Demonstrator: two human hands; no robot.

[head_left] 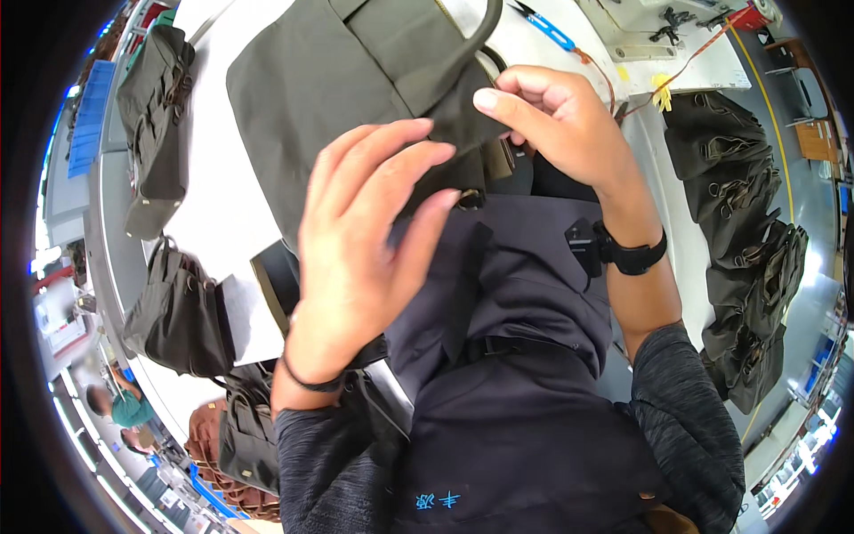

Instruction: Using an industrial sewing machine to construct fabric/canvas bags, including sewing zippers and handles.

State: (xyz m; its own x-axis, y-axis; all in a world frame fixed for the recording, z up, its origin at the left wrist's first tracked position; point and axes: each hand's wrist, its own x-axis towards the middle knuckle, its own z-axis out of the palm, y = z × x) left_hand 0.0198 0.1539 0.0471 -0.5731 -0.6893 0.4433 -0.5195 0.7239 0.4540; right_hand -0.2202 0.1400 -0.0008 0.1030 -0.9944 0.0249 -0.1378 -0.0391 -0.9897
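Note:
A dark olive fabric bag (311, 98) lies on the white table in front of me, with a curved handle (476, 44) at its upper right. My left hand (356, 214) hovers over the bag's near edge, slightly blurred, its fingers apart and nothing in them. At the bag's right side, my right hand (560, 125) is closed on the edge, thumb on top and the other fingers curled partly out of sight. Small metal fittings (471, 198) show at the bag's near right corner, between the two hands.
Blue-handled thread snips (547, 28) lie on the table beyond my right hand, near an orange cord. A pale machine base (640, 40) stands at the far right. More dark bags line the left (156, 125) and hang in a row at right (729, 187).

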